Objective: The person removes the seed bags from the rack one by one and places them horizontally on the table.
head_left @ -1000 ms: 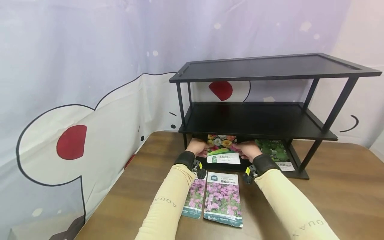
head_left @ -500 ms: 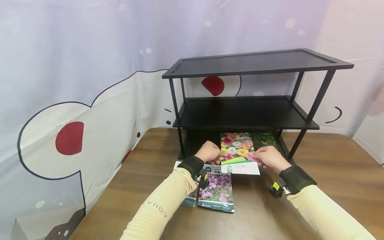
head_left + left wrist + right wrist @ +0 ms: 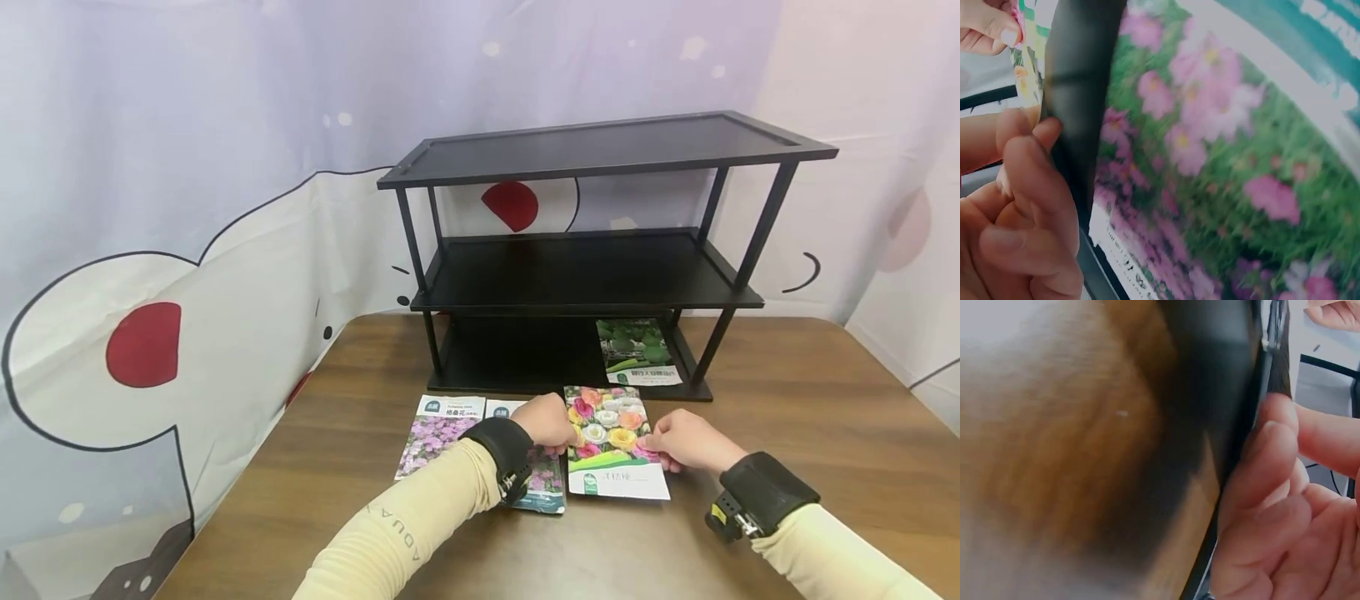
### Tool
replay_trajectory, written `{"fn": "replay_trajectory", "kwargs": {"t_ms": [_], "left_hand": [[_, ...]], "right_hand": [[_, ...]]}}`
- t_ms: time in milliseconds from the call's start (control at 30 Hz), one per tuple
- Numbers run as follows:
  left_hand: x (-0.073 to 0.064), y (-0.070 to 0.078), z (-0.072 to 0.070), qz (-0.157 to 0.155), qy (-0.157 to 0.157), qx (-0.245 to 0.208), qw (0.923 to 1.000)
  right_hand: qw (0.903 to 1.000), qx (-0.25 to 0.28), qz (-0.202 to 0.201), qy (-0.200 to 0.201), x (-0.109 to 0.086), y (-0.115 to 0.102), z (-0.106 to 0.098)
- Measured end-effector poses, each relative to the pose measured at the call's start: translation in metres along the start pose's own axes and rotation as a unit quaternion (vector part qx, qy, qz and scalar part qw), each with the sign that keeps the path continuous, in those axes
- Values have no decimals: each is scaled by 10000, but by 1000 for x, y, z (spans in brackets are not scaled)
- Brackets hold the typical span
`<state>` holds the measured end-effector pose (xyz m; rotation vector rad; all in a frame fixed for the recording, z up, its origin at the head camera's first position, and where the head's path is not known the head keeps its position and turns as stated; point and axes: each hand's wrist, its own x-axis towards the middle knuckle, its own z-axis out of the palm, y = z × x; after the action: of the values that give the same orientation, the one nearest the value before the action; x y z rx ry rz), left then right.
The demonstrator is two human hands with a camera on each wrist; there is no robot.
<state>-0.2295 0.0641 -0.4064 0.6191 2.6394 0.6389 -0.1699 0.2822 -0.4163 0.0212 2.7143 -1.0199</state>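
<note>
A seed packet with multicoloured roses-like blooms point(image 3: 611, 429) lies face up close over the table, in front of the rack. My left hand point(image 3: 549, 423) pinches its left edge between thumb and finger, and my right hand point(image 3: 692, 442) pinches the right edge. In the left wrist view the curled fingers point(image 3: 1041, 181) grip the packet's edge beside a large pink-flower print. To the left lie two pink-flower seed packets point(image 3: 442, 427), side by side; the nearer one point(image 3: 543, 483) is partly covered by my left hand and wrist.
A black three-tier rack point(image 3: 585, 279) stands at the back of the wooden table point(image 3: 795, 383). On its bottom shelf, at the right, lies a green-leaf seed packet point(image 3: 639, 350). A printed cloth point(image 3: 247, 333) hangs behind and to the left.
Both hands have drawn the multicoloured flower packet out from the bottom shelf toward the person and lowered it beside the pink-flower packets. The green-leaf packet now shows fully.
</note>
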Motion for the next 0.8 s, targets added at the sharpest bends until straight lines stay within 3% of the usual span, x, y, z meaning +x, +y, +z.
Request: {"fn": "replay_trajectory", "kwargs": {"t_ms": [133, 400, 800], "left_hand": [[1, 0, 6, 57, -38, 549, 9985], [4, 0, 15, -81, -232, 980, 9949], [0, 5, 12, -63, -362, 1043, 9939]], "right_hand": [[9998, -118, 101, -149, -3, 1, 6], [9978, -530, 181, -356, -1, 4, 12], [9952, -871, 38, -443, 6, 4, 12]]}}
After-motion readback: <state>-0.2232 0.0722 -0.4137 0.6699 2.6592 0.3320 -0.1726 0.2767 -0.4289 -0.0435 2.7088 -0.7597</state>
